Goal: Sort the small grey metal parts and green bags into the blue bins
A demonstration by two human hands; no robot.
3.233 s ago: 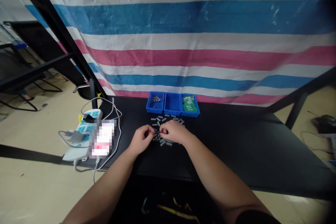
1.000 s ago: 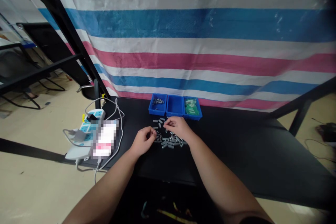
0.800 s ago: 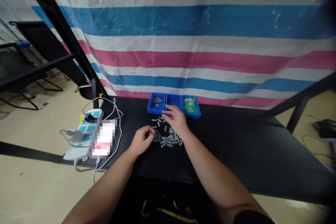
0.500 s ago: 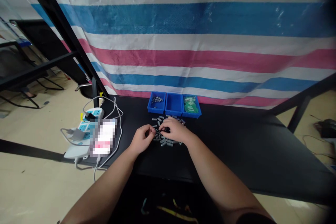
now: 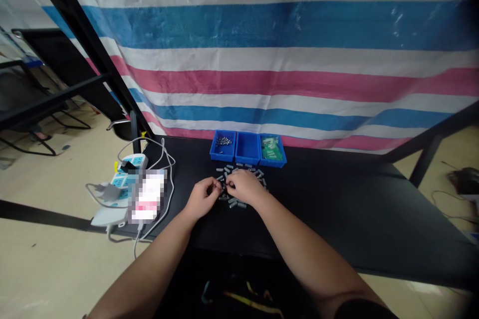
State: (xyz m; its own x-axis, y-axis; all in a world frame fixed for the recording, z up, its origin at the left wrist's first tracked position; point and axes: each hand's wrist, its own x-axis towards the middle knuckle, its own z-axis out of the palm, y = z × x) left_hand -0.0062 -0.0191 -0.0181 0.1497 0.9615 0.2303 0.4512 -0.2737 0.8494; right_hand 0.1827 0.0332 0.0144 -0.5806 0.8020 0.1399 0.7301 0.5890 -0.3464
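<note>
Small grey metal cylinders (image 5: 237,204) lie scattered on the black table in front of me. At their left edge my left hand (image 5: 204,197) is closed in a pinch; whatever its fingertips hold is too small to make out. Over the cylinders my right hand (image 5: 245,187) is closed too, its fingertips close to those of the left, and its grip is hidden. Just behind stand three joined blue bins. The left bin (image 5: 215,155) has small shiny metal parts (image 5: 224,141) in it, the middle bin (image 5: 247,147) shows its bare floor, and the right bin holds green-and-white pieces (image 5: 271,148).
On the left of the black table (image 5: 337,209) lie a white power strip (image 5: 112,212), a blurred-out phone (image 5: 147,197) and loose white cables (image 5: 170,199). A striped sheet (image 5: 262,79) hangs behind the bins. Black frame posts (image 5: 90,50) rise at the side.
My right hand reached up to the bins' front edge, then came back down to the cylinders beside my left hand. One small part appeared briefly in the left bin. My left hand stays put.
</note>
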